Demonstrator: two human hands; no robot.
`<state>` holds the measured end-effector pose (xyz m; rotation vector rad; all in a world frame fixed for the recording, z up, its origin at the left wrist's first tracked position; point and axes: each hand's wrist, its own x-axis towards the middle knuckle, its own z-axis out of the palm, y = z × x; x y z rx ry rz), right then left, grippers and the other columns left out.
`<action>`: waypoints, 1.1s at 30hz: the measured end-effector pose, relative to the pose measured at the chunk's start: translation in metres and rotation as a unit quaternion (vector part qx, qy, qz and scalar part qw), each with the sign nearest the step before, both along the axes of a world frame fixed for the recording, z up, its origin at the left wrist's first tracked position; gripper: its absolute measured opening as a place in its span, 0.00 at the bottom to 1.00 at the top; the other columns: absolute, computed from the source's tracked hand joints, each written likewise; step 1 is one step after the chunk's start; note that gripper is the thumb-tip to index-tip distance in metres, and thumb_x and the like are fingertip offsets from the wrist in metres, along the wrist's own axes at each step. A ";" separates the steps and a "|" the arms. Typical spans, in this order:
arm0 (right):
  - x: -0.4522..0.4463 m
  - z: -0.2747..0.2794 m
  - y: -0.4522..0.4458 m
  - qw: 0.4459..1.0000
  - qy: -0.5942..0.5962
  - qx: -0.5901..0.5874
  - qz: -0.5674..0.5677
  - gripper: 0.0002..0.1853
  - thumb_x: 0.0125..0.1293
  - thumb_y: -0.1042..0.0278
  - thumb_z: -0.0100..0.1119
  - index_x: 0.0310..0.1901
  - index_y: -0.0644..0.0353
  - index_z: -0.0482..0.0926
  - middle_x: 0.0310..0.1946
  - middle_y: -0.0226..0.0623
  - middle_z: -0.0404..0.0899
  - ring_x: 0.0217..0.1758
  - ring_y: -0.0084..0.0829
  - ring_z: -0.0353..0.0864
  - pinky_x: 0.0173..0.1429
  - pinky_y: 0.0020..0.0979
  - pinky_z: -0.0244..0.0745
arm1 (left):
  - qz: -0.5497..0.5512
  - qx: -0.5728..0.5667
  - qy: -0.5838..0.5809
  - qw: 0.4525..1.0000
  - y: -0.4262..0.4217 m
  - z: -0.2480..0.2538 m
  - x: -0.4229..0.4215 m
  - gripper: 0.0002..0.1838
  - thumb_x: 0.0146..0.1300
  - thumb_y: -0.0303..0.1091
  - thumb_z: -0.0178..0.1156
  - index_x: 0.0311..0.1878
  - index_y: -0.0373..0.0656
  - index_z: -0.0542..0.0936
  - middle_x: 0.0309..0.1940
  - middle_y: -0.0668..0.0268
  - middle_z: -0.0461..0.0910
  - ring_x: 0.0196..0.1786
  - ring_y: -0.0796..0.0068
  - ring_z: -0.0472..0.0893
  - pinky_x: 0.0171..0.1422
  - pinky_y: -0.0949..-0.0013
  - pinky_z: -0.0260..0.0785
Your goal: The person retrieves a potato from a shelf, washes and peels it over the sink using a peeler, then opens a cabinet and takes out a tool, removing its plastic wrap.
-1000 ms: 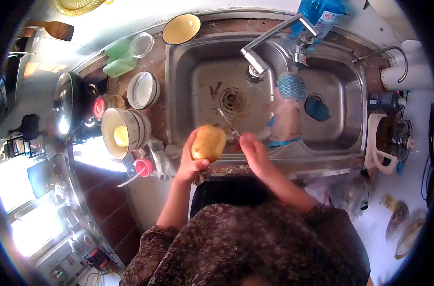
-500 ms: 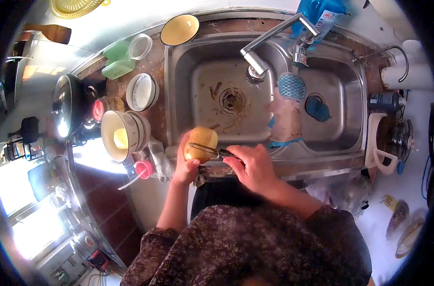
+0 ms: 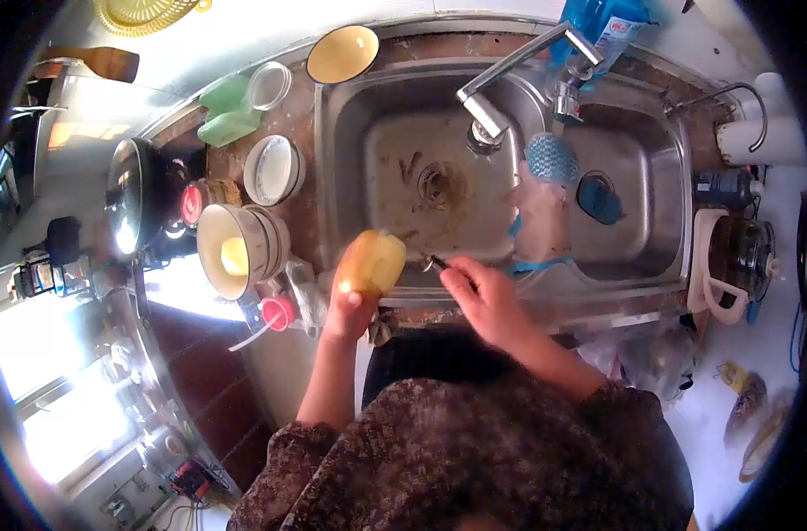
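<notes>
Above the front rim of the large sink basin, my left hand is wrapped round a partly peeled potato. Pale flesh shows on its right side, while brown skin stays on the left. My right hand grips a peeler by its dark handle, just right of the potato and apart from it. Most of the handle is hidden in my fingers. Brown peel strips lie in the basin around the drain. A peeled yellow piece sits in a bowl to the left.
A faucet reaches over the large basin. On the divider lie a pinkish cloth and a blue mesh scrubber. Small bowls and a yellow bowl stand on the counter. A glass pitcher is at the right.
The peeler has come off the potato and moved right with my right hand. More pale flesh faces up on the potato. The whole view has shifted slightly.
</notes>
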<state>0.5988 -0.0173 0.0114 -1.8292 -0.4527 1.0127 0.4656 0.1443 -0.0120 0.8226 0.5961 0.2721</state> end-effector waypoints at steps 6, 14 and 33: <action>-0.011 0.012 0.001 0.943 -0.317 0.064 0.076 0.12 0.58 0.56 0.59 0.34 0.55 0.76 0.24 0.34 0.77 0.27 0.35 0.76 0.33 0.32 0.58 | -0.014 -0.010 0.021 1.000 -0.003 0.001 0.007 0.53 0.35 0.51 0.70 0.64 0.40 0.56 0.58 0.59 0.64 0.62 0.63 0.65 0.66 0.59 0.58; 0.019 -0.039 0.000 0.987 -0.152 -0.027 -0.037 0.14 0.60 0.53 0.56 0.35 0.56 0.78 0.21 0.43 0.77 0.26 0.47 0.77 0.29 0.39 0.69 | -0.015 0.003 0.013 1.000 0.000 -0.001 0.000 0.51 0.35 0.51 0.69 0.63 0.38 0.58 0.55 0.60 0.66 0.60 0.65 0.67 0.64 0.64 0.59; 0.028 -0.072 -0.004 0.990 -0.092 -0.093 0.047 0.13 0.64 0.58 0.52 0.41 0.60 0.76 0.29 0.42 0.78 0.33 0.40 0.78 0.38 0.34 0.70 | -0.090 0.066 -0.012 0.994 0.009 0.010 0.001 0.54 0.29 0.43 0.73 0.61 0.36 0.57 0.53 0.60 0.67 0.59 0.68 0.68 0.63 0.67 0.59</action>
